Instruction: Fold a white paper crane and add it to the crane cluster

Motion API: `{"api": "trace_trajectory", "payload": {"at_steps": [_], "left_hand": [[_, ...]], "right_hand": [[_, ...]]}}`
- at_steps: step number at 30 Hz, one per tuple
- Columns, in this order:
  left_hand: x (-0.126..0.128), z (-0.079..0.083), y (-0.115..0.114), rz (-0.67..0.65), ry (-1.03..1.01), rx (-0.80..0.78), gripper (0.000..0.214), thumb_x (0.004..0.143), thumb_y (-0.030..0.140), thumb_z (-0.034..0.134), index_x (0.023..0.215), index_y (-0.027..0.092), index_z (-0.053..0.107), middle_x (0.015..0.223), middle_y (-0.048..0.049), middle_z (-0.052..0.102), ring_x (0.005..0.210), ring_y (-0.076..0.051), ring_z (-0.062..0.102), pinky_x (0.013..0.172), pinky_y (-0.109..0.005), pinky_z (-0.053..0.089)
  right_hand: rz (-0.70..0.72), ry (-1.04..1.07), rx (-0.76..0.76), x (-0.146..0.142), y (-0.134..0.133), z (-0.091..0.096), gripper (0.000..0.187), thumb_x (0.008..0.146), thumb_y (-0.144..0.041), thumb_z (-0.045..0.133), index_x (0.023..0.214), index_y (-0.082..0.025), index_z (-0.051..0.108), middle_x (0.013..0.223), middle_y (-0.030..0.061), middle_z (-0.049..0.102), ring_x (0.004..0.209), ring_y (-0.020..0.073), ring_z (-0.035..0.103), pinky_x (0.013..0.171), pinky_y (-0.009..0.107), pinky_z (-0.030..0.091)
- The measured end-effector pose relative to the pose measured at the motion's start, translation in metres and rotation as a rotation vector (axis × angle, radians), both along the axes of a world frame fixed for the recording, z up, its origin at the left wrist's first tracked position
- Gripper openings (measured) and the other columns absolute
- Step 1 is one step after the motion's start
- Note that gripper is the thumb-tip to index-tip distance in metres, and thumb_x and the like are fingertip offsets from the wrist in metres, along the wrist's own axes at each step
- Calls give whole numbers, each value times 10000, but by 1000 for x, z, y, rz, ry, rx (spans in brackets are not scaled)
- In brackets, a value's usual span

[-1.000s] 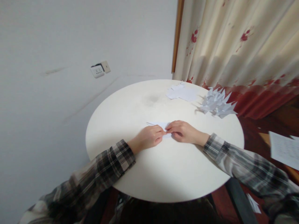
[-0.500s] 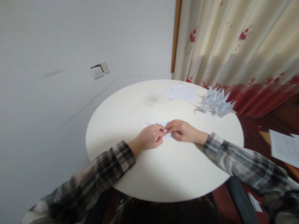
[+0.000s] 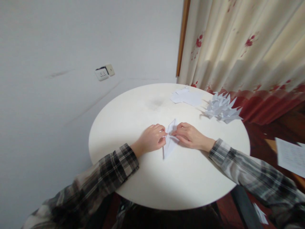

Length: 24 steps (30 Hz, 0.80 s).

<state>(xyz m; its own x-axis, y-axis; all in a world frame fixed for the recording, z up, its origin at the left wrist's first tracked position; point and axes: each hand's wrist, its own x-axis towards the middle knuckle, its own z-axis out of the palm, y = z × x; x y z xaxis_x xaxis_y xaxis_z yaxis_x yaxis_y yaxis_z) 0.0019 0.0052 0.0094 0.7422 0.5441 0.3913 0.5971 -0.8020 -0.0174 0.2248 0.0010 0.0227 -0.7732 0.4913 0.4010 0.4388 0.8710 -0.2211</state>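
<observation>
A folded piece of white paper (image 3: 169, 148), long and pointed at both ends, lies on the round white table (image 3: 152, 178) between my hands. One point faces away from me and the other towards me. My left hand (image 3: 152, 138) pinches its left side near the middle, fingers curled. From the right, my right hand (image 3: 189, 136) grips the opposite side with thumb and fingertips. The fingertips of both hands are close together, and they hide part of the creases at the paper's centre.
Folded white paper cranes (image 3: 221, 108) stand clustered at the table's right rear edge. Flat white paper sheets (image 3: 188, 96) lie at the back. Beyond are a wall with a socket (image 3: 102, 74) and a curtain (image 3: 238, 47). A printed sheet (image 3: 290, 156) lies lower right, off the table.
The folded paper has turned from lying crosswise, mostly under my fingers, to pointing away from and towards me. My hands have moved slightly apart, and more of the paper shows.
</observation>
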Motion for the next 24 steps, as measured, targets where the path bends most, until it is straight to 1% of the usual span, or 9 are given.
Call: {"api": "trace_trajectory", "payload": {"at_steps": [4,8,10,14,16,19,22,24], "left_hand": [[-2,-1,3,7,20,-29,223,831,255,485,991,180,622,967,-66,585,909,-186,535,788,-327,419],[-4,-5,8,-46,19,-30,225,856,246,485,1042,200,601,1011,-56,589,948,-176,533,800,-317,415],[-4,-6,10,-85,16,-24,210,866,234,480,1032,206,605,1013,-46,601,955,-172,535,794,-310,416],[-4,-5,9,-180,16,-56,195,886,218,449,964,177,622,959,-41,625,906,-156,552,784,-285,431],[-4,-3,7,-204,15,-90,191,877,254,470,956,165,620,967,-50,620,905,-158,555,800,-286,436],[-4,-3,6,-205,14,-114,217,856,299,508,992,161,607,1009,-63,610,940,-173,553,815,-300,444],[-4,-4,8,-201,26,-85,199,877,242,470,1000,167,607,1008,-59,621,942,-172,559,811,-306,453],[-4,-5,9,-227,35,-59,202,886,192,440,990,155,609,1003,-62,631,941,-168,564,826,-304,453]], "right_hand": [[60,52,-73,-2,-1,-1,269,880,-207,389,1017,-157,615,855,83,628,841,186,510,792,355,420],[82,120,-178,-1,1,-6,207,854,-186,459,1000,-180,605,886,66,640,866,169,540,809,338,436],[100,132,-213,-1,3,-9,187,827,-224,533,998,-188,599,914,62,641,882,167,553,828,340,439],[113,120,-236,0,4,-14,288,753,-342,651,993,-190,602,952,72,632,920,179,551,823,335,450],[106,120,-235,0,4,-15,300,744,-369,659,978,-189,608,942,72,634,915,179,554,809,326,456],[106,119,-204,0,3,-15,279,755,-382,646,948,-184,613,914,73,644,897,175,567,799,317,461],[113,93,-122,1,0,-16,245,796,-371,601,943,-176,615,926,86,653,899,179,580,802,328,465],[118,62,-44,2,-2,-17,220,833,-342,557,962,-172,612,942,90,659,902,184,591,800,340,467]]}}
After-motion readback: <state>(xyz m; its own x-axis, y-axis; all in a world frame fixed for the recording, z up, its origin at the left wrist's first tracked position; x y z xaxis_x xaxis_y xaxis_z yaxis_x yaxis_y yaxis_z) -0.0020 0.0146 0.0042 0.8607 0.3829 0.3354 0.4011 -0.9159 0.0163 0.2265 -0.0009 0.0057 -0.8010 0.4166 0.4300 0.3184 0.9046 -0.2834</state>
